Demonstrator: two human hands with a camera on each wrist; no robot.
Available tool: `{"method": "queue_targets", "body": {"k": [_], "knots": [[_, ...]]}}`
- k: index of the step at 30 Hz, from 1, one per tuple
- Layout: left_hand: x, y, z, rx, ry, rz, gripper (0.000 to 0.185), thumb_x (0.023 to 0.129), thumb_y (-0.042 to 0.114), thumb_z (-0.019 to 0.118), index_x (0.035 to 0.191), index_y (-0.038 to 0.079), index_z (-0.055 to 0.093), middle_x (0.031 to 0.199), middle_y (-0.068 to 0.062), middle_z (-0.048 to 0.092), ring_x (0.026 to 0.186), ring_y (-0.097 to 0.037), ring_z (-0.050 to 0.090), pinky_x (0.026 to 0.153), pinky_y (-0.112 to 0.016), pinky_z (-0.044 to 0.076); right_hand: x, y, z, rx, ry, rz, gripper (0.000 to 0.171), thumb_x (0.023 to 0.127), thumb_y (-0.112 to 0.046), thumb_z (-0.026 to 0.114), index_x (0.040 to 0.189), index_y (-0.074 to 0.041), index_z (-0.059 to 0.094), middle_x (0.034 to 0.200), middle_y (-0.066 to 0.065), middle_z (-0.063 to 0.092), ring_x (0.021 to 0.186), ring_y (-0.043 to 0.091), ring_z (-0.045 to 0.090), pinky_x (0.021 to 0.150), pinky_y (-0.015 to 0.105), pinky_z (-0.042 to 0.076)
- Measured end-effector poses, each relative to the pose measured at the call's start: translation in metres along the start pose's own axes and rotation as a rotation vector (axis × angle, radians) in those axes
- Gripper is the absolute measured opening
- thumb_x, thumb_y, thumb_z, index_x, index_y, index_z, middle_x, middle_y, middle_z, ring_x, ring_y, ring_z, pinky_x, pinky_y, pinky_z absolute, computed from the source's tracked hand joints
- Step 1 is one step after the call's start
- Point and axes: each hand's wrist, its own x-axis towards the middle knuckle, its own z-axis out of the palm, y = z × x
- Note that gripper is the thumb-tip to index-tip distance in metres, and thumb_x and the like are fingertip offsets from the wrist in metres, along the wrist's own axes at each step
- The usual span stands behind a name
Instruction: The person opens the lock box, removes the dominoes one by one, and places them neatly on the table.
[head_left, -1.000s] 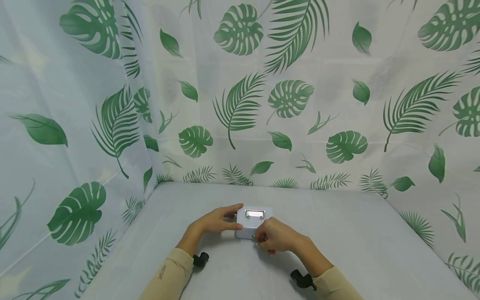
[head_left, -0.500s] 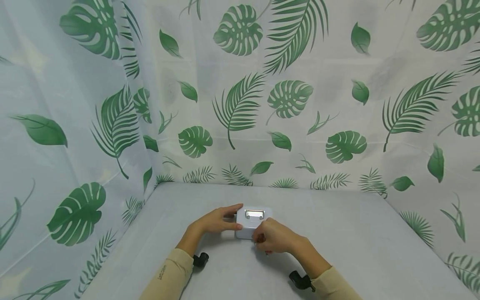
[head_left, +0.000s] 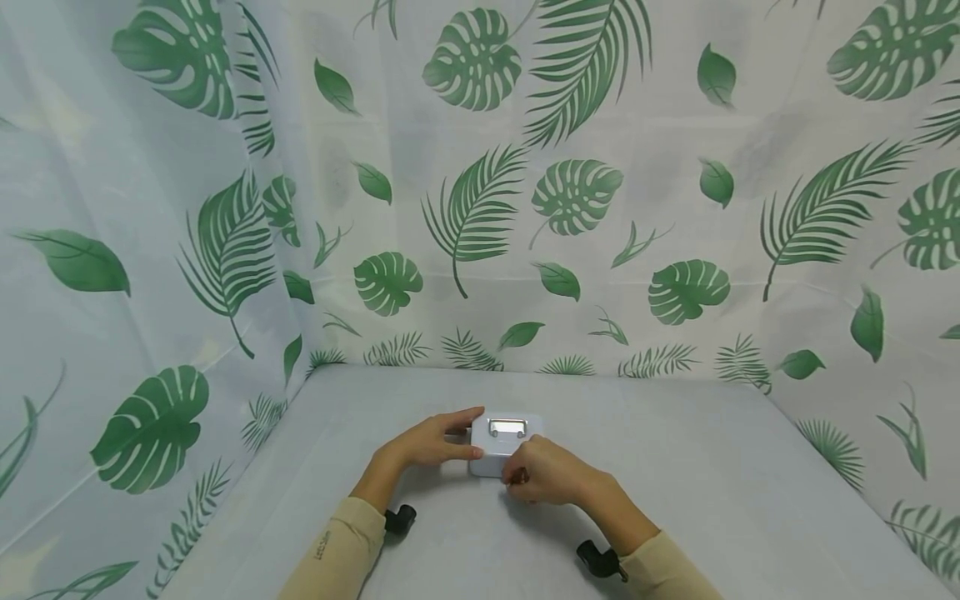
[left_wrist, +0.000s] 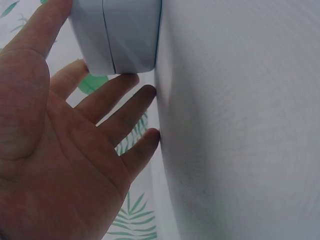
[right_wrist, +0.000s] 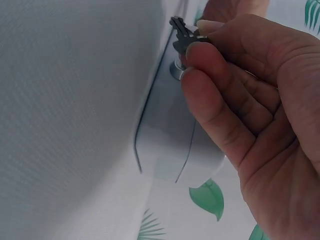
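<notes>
A small white metal cash box (head_left: 486,463) with a silver handle (head_left: 508,427) on its lid sits on the table, its front towards me. My left hand (head_left: 427,442) steadies its left end: the thumb lies at the front edge of the lid, and the spread, fairly straight fingers touch the side, as the left wrist view shows. At the front, my right hand (head_left: 555,471) pinches a key at the round lock (right_wrist: 176,70). A dark key (right_wrist: 182,32) sticks out past the fingertips in the right wrist view. The fingers hide whether a key sits inside the lock.
A pale grey cloth covers the table (head_left: 675,467). White curtains (head_left: 585,317) printed with green leaves stand behind it and along the sides. Black wrist cameras (head_left: 597,558) are strapped at both sleeve ends.
My right hand has turned slightly at the lock and shifted a little left. The small red piece that showed beneath it is now out of sight. My left hand and the box stay put.
</notes>
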Motion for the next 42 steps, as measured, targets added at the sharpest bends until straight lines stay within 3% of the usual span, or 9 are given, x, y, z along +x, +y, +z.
{"method": "queue_targets", "body": {"k": [12, 18, 25, 42], "knots": [[0.0000, -0.0021, 0.0004, 0.019, 0.011, -0.008, 0.088, 0.091, 0.061, 0.073, 0.163, 0.030, 0.035, 0.162, 0.002, 0.047, 0.149, -0.024, 0.046, 0.121, -0.054, 0.039, 0.0033, 0.0049, 0.0045, 0.017, -0.021, 0.007, 0.006, 0.089, -0.006, 0.077, 0.090, -0.010, 0.081, 0.073, -0.016, 0.067, 0.057, -0.004, 0.055, 0.053, 0.016, 0.050], [0.0008, -0.0023, 0.0006, 0.020, 0.016, -0.017, 0.085, 0.090, 0.062, 0.073, 0.162, 0.037, 0.036, 0.161, 0.003, 0.048, 0.149, -0.022, 0.046, 0.121, -0.054, 0.039, 0.0034, 0.0006, 0.0033, 0.009, -0.034, 0.032, 0.005, 0.089, -0.006, 0.078, 0.089, -0.011, 0.080, 0.071, -0.016, 0.065, 0.058, -0.004, 0.054, 0.055, 0.017, 0.050], [0.0015, -0.0013, 0.0006, 0.016, 0.015, -0.010, 0.088, 0.090, 0.061, 0.073, 0.163, 0.030, 0.036, 0.161, 0.002, 0.048, 0.149, -0.023, 0.045, 0.121, -0.054, 0.038, 0.0047, -0.0002, 0.0051, -0.020, -0.029, 0.027, 0.007, 0.087, -0.004, 0.078, 0.086, -0.011, 0.080, 0.068, -0.016, 0.063, 0.058, -0.004, 0.051, 0.053, 0.016, 0.047], [0.0002, -0.0017, 0.0015, 0.001, 0.012, 0.004, 0.086, 0.091, 0.057, 0.074, 0.163, 0.028, 0.037, 0.162, 0.004, 0.047, 0.149, -0.022, 0.046, 0.122, -0.053, 0.037, 0.0048, -0.0011, 0.0090, -0.024, -0.021, 0.021, 0.009, 0.084, -0.002, 0.078, 0.082, -0.011, 0.080, 0.067, -0.017, 0.064, 0.058, -0.004, 0.051, 0.053, 0.016, 0.048]]}}
